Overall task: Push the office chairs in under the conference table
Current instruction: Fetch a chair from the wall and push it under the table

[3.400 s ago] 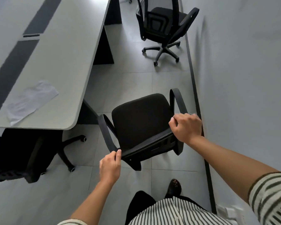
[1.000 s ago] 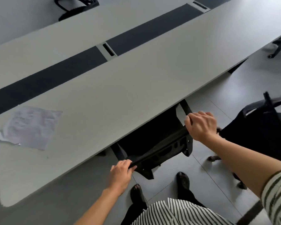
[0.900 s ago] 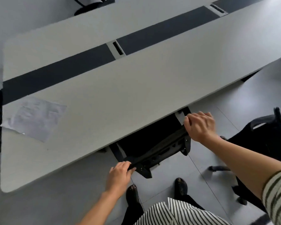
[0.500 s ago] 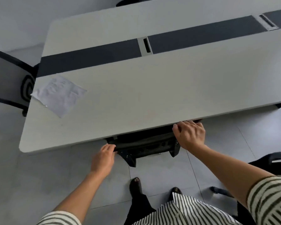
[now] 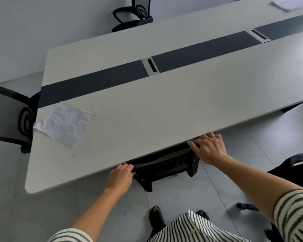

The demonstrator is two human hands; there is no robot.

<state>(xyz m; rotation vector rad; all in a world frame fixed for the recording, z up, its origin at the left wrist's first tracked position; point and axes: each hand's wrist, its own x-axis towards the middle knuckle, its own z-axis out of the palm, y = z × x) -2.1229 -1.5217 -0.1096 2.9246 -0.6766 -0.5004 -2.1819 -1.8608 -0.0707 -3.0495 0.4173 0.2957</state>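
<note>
A black office chair (image 5: pixel 166 165) sits tucked under the near edge of the long grey conference table (image 5: pixel 164 109); only the top of its backrest shows. My left hand (image 5: pixel 122 176) grips the backrest's left end. My right hand (image 5: pixel 209 148) rests on its right end, fingers spread over the top and touching the table edge. The seat and base are hidden beneath the tabletop.
A crumpled sheet of paper (image 5: pixel 65 124) lies on the table's left end. Another black chair (image 5: pixel 9 117) stands at the table's left end, one (image 5: pixel 135 16) at the far side, and one (image 5: pixel 294 165) to my right. My feet (image 5: pixel 157 217) stand on grey floor tiles.
The chair has gone from beside the table to deep under its edge. Over the last second the backrest slid further in and my hands followed it to the table edge.
</note>
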